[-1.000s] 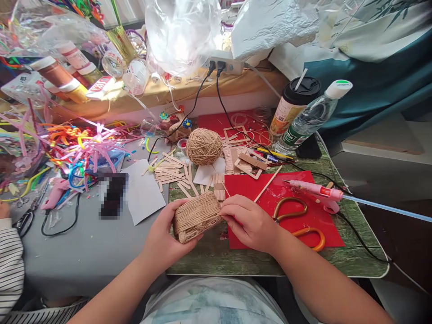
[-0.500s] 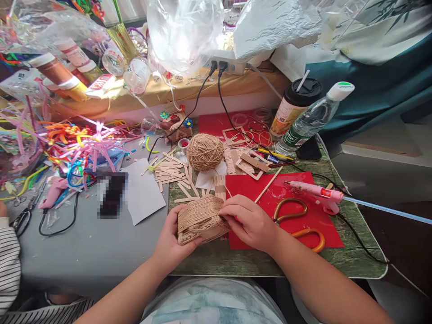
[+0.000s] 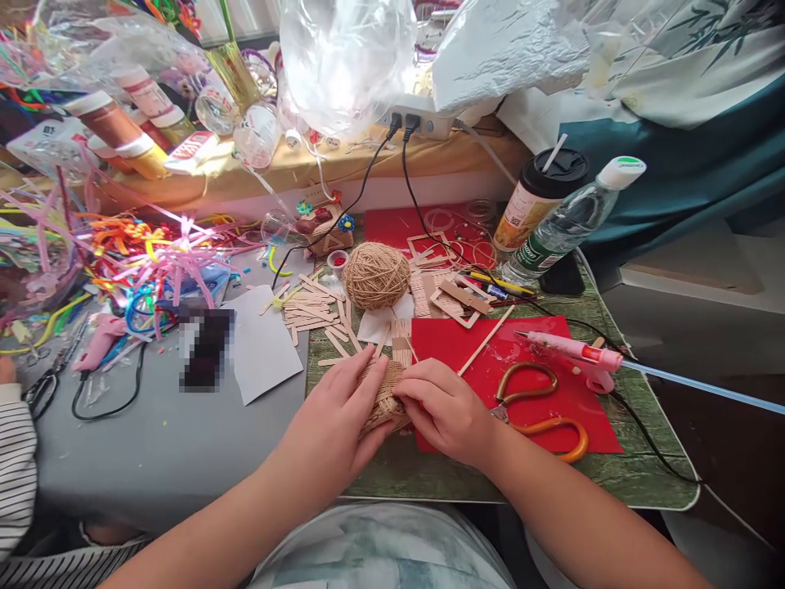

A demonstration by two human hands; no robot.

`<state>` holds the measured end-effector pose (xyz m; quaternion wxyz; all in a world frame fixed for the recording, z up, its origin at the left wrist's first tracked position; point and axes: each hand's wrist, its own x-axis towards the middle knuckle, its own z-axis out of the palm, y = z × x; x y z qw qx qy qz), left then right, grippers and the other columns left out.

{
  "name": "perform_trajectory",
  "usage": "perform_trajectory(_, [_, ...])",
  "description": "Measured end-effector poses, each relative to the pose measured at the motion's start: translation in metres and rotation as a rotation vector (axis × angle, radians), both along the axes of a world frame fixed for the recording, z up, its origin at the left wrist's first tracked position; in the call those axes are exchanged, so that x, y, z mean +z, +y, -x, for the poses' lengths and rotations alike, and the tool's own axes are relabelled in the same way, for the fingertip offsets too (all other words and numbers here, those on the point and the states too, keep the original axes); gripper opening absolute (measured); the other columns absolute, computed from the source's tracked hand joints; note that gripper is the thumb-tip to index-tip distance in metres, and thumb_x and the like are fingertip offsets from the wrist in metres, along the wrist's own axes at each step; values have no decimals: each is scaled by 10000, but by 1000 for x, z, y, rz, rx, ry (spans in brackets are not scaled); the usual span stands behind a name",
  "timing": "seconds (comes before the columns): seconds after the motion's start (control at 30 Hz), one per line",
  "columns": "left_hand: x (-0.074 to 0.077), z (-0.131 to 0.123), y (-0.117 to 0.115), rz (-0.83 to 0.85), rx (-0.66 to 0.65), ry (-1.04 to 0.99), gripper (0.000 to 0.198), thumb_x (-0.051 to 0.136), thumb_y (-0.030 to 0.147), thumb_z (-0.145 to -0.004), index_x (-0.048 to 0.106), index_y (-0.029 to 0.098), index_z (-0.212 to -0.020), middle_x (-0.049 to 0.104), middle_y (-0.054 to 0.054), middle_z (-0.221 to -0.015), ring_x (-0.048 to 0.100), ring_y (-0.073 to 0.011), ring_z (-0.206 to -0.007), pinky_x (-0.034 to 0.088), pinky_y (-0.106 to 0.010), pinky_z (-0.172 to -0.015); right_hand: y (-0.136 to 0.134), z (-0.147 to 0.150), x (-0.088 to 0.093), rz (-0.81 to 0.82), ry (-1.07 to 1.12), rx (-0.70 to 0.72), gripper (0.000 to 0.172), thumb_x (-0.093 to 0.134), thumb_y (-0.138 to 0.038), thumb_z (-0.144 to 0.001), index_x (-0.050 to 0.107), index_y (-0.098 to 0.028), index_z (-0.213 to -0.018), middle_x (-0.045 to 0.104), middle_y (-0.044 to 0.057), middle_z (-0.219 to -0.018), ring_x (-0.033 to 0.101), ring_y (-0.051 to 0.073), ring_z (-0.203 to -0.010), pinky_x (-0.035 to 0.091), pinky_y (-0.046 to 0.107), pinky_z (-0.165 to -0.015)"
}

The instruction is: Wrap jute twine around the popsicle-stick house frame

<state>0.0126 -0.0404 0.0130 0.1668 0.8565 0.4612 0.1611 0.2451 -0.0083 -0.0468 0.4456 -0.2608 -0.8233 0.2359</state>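
The twine-wrapped block (image 3: 388, 394) is now mostly covered by the left hand (image 3: 334, 429), which was beneath it half a second ago and is now laid over its top, fingers flat; its right end is pinched in the grip of the right hand (image 3: 447, 413); the block is held low over the desk (image 3: 398, 474), beside the red sheet (image 3: 533, 393) bearing the scissors (image 3: 540, 409).

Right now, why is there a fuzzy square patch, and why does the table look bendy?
In the head view, the blocky patch on the grey table is blurred on purpose; the wide lens curves the green mat at the edges. Window light glares on the plastic bag. Both hands, left hand and right hand, look sharp.
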Motion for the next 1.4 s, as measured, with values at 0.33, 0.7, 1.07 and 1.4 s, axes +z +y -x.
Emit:
perform_trajectory(0.33, [-15, 10, -2, 37, 95, 9, 805, 609, 324, -1039, 172, 402, -1710, 353, -163, -1716, 466, -390, -1504, 472, -606, -1181, 14, -19, 2, -63, -234, -79, 310, 558, -113, -983, 652, -192, -1268, 732, 135, -1053, 666, 288, -959, 597, 478, -881])
perform_trajectory(0.7, [-19, 20, -3, 65, 105, -57, 752, 614, 317, -1035, 258, 385, -1694, 344, -155, -1718, 429, -381, -1529, 434, -593, -1218, 15, -10, 5, 139, -73, -141, 175, 548, -181, -1057, 670, -199, -1181, 767, 106, -1053, 721, 244, -980, 611, 429, -909])
perform_trajectory(1.07, [-21, 9, -14, -129, 15, -49, 543, 634, 321, -1019, 539, 272, -1551, 493, -221, -1608, 561, -409, -1387, 555, -611, -1074, 112, 35, 36, -16, -543, -242, 857, 836, -115, -799, 497, -235, -1576, 351, 181, -1726, 311, 442, -1592, 285, 669, -1280])
perform_trajectory(1.4, [-31, 20, -23, -179, 43, -93, 564, 625, 348, -1038, 499, 285, -1584, 476, -195, -1628, 544, -373, -1411, 545, -579, -1102, 208, 22, 24, 301, -350, -586, 724, 584, -586, -996, 492, -112, -1536, 621, 257, -1426, 595, 406, -1346, 454, 553, -1158])
